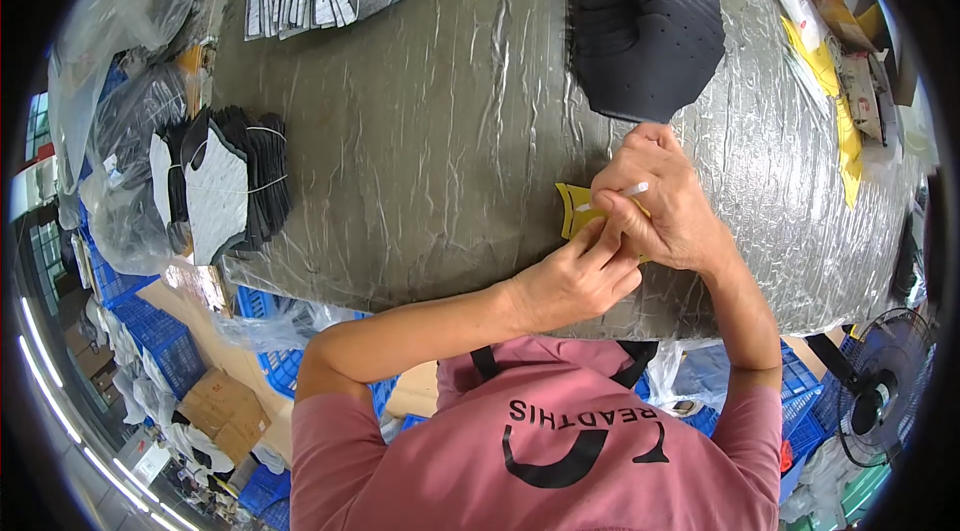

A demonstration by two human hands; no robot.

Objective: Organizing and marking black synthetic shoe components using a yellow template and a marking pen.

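- Yellow sheet piece (567,209): it lies right of the frame's centre, partly hidden under my hands, its left corner showing dark marks.
- My right hand (650,193) is curled closed, a white stick (636,189) caught by the thumb, one end poking out above it.
- My left hand (580,279) reaches in from the lower left, fingers bent close against the right; whether they pinch anything I cannot tell.
- To handle this well, I judge I should press the sheet flat with even, light pressure, hold the stick firmly without squeezing, and keep my fingertips from covering the marks.
- The far side of my right hand sits at the lower end of the black curved pieces (655,66), upper right of centre; a small shift down the frame would spare that stack a nudge.
- The widest open room on the film-covered bench (430,151) is left of my hands, out to the tied bundle (220,196).
- Tighter limits: the bench's near edge just below my hands, and the yellow strips (850,156) at right.
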